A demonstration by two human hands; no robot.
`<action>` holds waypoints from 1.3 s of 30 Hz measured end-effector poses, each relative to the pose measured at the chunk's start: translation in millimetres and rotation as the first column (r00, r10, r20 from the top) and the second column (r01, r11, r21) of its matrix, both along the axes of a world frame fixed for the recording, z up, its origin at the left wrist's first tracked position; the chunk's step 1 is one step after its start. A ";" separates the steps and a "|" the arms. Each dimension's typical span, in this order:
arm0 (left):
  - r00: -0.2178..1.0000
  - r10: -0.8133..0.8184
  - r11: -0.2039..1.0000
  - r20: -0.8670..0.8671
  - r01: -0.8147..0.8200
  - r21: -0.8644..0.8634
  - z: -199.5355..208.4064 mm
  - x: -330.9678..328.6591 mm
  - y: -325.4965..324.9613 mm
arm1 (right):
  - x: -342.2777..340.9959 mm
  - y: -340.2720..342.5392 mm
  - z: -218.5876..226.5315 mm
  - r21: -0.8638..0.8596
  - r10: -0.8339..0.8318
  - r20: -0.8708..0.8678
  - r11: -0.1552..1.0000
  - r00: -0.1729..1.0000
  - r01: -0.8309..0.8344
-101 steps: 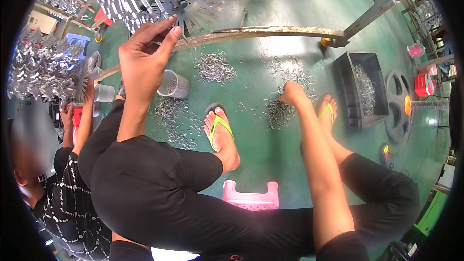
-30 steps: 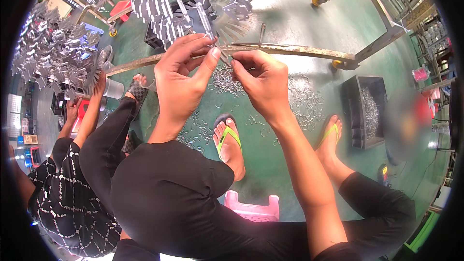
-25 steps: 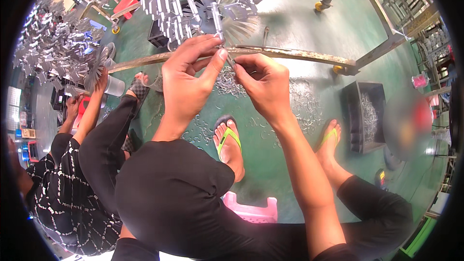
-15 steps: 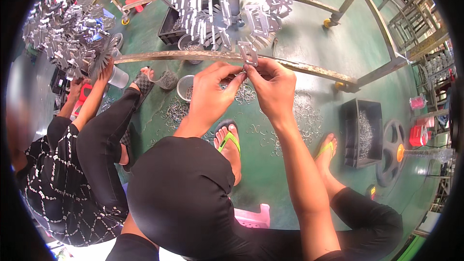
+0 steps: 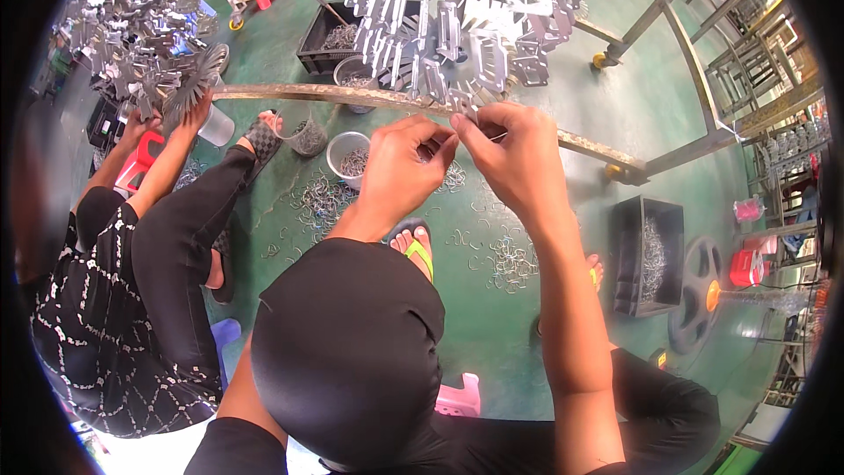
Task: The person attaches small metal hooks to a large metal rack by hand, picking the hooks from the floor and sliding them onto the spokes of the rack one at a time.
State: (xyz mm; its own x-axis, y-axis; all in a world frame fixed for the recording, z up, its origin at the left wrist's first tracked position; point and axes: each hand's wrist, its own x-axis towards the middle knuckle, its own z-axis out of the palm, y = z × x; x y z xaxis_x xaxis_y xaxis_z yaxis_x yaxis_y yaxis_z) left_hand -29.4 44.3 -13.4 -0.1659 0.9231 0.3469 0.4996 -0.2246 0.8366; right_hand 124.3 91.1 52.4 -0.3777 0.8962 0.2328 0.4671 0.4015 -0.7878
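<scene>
Both my hands are raised close together below a hanging cluster of silver metal brackets [image 5: 488,57]. My left hand [image 5: 406,163] is closed, its thumb and fingertips pinched together; whatever they hold is too small to make out. Close by, my right hand [image 5: 517,151] is closed too, with a thin bright metal wire hook [image 5: 498,136] showing between its fingers. A small slotted metal bracket [image 5: 463,103] hangs right at the right thumb tip, partly covered by the hand. Loose curved wire hooks [image 5: 512,262] lie on the floor below.
A rusty bar [image 5: 325,92] crosses behind my hands. Tubs of hooks [image 5: 350,157] stand left, a black crate [image 5: 649,255] and grey wheel-like base [image 5: 699,295] right. At left, a co-worker's hands [image 5: 189,123] reach to another bracket cluster [image 5: 132,26]. A pink stool [image 5: 459,396] is below.
The bracket cluster has shifted rightward in view. My hands have moved slightly apart and to the right, and the bracket at the fingertips now sits lower, mostly behind them.
</scene>
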 end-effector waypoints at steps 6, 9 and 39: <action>0.949 0.050 0.957 0.310 0.043 -0.288 -0.9 -4.0 3.1 | -9.1 15.6 2.2 0.052 -0.047 0.136 0.998 0.990 0.040; 0.678 0.160 0.925 0.718 0.151 -0.348 3.5 -15.1 6.7 | -14.5 22.0 3.6 0.074 -0.035 0.131 0.997 0.991 0.025; 0.358 0.144 0.949 0.923 0.213 -0.231 -14.4 -22.5 27.1 | -11.5 15.6 -28.6 0.170 -0.142 -0.060 0.974 0.988 0.150</action>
State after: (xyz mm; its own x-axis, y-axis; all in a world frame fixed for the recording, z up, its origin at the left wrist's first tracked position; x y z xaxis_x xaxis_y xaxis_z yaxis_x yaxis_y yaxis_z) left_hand -51.9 71.4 -27.7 -0.1777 0.9494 -0.2589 -0.6295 0.0925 0.7715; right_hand 112.8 106.8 23.8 -0.2309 0.8853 0.4036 0.4951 0.4640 -0.7346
